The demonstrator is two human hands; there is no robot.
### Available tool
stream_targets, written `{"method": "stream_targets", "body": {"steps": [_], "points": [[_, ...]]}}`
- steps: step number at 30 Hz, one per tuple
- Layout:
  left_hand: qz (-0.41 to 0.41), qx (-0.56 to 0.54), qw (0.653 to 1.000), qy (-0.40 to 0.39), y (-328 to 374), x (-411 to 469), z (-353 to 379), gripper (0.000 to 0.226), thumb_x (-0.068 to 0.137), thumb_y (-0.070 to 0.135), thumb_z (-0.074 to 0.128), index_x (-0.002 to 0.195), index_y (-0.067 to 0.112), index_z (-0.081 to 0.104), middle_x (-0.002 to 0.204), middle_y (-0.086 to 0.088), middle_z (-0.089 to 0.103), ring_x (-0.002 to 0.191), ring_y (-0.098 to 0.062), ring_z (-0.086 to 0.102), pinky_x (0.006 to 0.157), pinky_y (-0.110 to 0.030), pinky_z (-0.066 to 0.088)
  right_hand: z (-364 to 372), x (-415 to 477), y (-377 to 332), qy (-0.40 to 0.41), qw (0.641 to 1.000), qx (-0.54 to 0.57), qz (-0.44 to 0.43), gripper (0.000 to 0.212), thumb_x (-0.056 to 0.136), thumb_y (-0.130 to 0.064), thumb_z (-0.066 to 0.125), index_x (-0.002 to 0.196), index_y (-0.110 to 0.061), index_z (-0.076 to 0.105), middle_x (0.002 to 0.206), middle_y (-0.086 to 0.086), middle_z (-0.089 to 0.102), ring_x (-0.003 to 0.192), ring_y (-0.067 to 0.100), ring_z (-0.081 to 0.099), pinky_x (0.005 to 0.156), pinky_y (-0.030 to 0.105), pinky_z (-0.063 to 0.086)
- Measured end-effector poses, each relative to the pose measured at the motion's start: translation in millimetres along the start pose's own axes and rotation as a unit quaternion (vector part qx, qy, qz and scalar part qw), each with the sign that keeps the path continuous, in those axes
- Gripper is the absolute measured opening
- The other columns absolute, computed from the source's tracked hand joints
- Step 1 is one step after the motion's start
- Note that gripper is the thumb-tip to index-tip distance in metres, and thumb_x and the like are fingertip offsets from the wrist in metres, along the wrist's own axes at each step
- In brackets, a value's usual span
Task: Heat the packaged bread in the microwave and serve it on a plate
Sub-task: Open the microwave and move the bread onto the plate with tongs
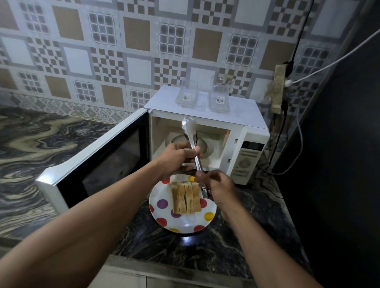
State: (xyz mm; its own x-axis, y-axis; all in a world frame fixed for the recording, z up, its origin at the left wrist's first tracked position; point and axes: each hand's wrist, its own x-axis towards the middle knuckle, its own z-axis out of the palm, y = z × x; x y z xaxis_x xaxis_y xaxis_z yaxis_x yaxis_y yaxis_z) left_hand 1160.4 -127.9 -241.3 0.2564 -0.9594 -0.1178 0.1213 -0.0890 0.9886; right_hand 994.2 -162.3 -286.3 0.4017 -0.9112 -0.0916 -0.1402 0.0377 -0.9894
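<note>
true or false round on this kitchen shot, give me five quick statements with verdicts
1. The microwave has its door open. True.
2. The bread slices sit inside the microwave. False: they lie on the spotted plate on the counter.
3. The left hand and the right hand both hold the tongs. True.
4. A stack of bowls stands on top of the microwave. False: two clear containers stand there.
5. The spotted plate is in front of the microwave. True.
</note>
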Motion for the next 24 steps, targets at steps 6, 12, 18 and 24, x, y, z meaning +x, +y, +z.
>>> {"method": "stream_targets", "body": {"steps": [6,12,18,24], "points": [[-0.015,-0.031,0.999,0.008,-5,-1,-5,0.024,0.095,0.024,0.068,0.110,0.006,0.068,0.112,-0.014,0.074,0.111,-0.035,0.068,0.104,-0.057,0.048,1,-5,-6,-0.044,0.996,-0.007,-0.073,0.026,0.093,-0.018,0.067,0.115,-0.032,0.068,0.109,-0.003,0.072,0.097,0.015,0.070,0.084,0.034,0.058],[-0.043,-0.001,0.999,-0.027,-7,-7,-2,0.027,0.097,0.030,0.063,0.117,0.012,0.066,0.091,-0.002,0.073,0.081,-0.014,0.069,0.079,-0.034,0.051,9,-5,-5,-0.094,0.995,0.022,-0.019,0.043,0.101,-0.018,0.053,0.127,-0.052,0.060,0.115,-0.014,0.068,0.106,0.015,0.067,0.092,0.037,0.056],[-0.048,-0.055,0.997,-0.013,-20,-5,-8,0.033,0.092,0.007,0.069,0.117,0.026,0.059,0.095,-0.010,0.075,0.085,-0.019,0.070,0.078,-0.030,0.057,15,-2,9,-0.066,0.997,0.021,-0.020,0.031,0.100,-0.020,0.055,0.124,-0.037,0.066,0.109,-0.005,0.074,0.100,0.017,0.071,0.085,0.042,0.059],[-0.031,-0.110,0.991,0.066,-22,-1,-10,0.031,0.094,0.002,0.065,0.122,0.014,0.059,0.091,-0.013,0.068,0.076,-0.022,0.067,0.073,-0.033,0.062,22,3,31,-0.029,0.999,0.001,0.018,0.015,0.096,-0.020,0.064,0.111,-0.023,0.068,0.094,-0.001,0.075,0.084,0.016,0.072,0.072,0.037,0.060]]}}
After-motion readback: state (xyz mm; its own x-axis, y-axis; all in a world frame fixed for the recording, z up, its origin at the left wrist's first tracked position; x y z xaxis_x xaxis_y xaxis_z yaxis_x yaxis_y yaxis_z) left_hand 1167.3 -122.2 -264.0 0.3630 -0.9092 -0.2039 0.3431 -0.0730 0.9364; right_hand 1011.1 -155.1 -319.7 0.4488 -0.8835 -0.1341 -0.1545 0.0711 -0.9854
